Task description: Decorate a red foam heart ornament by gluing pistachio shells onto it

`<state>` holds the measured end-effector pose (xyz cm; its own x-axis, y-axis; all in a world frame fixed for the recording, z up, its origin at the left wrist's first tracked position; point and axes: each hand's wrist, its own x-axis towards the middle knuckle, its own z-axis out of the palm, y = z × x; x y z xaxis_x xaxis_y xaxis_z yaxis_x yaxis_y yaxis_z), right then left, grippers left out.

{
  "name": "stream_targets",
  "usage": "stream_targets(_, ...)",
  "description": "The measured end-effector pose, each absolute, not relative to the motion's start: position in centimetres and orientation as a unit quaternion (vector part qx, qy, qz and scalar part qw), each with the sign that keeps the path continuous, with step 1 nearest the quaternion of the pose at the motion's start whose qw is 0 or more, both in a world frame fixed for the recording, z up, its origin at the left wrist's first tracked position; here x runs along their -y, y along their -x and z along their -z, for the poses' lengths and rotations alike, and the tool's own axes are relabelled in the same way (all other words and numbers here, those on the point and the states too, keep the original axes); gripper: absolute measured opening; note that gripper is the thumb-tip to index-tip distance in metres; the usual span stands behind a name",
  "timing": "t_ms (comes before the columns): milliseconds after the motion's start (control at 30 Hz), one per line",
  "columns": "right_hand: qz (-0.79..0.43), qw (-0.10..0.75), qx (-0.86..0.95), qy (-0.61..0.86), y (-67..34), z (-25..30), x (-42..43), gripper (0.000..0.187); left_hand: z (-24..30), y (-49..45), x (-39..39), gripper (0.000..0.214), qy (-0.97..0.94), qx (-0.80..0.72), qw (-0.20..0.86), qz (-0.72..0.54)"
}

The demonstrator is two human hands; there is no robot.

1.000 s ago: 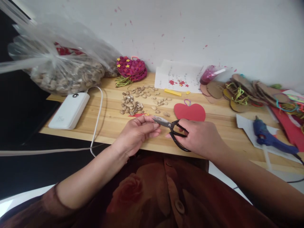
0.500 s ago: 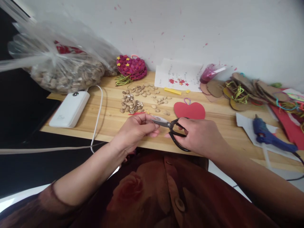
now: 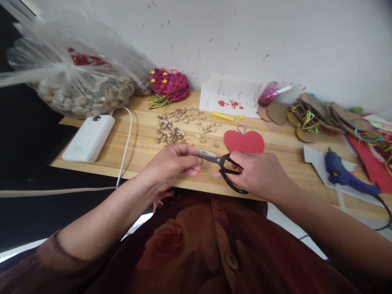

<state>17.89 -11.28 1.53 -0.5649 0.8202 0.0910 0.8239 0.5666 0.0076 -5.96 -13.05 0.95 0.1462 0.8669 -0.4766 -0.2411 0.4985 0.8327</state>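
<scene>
The right hand's (image 3: 259, 173) grip is closed around the black handles of the scissors (image 3: 218, 160), at the worktop's (image 3: 142, 157) near edge, its fingers covering part of the loops. The left hand's (image 3: 171, 163) grip is pinched at the blade tips; anything between its fingers cannot be made out. Just beyond, the right hand partly hides a red cutout (image 3: 244, 141). The white power bank (image 3: 87, 139) bears faint, illegible marking. Farther back, writing on the white paper (image 3: 211, 94) is too small to read.
</scene>
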Motion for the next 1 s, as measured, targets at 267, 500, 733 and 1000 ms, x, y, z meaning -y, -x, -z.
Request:
stream_targets(267,0.024,0.02,0.892,0.451,-18.1,-1.6,11.0,0.066,-1.5,6.2,12.6,0.007,-0.321,-0.544,0.688,-0.358)
stream_targets(500,0.029,0.003,0.894,0.448,-18.1,-1.8,10.9,0.066,-1.3,6.7,12.2,0.007,-0.341,-0.551,0.68,-0.341)
stream_targets(733,0.036,-0.031,0.895,0.443,-18.0,-1.5,10.8,0.059,-0.8,6.9,12.2,0.007,-0.336,-0.565,0.686,-0.31)
stream_targets(1000,-0.017,-0.047,0.881,0.47,-17.8,-1.6,10.4,0.057,-0.6,7.1,12.2,0.011,-0.328,-0.552,0.699,-0.315)
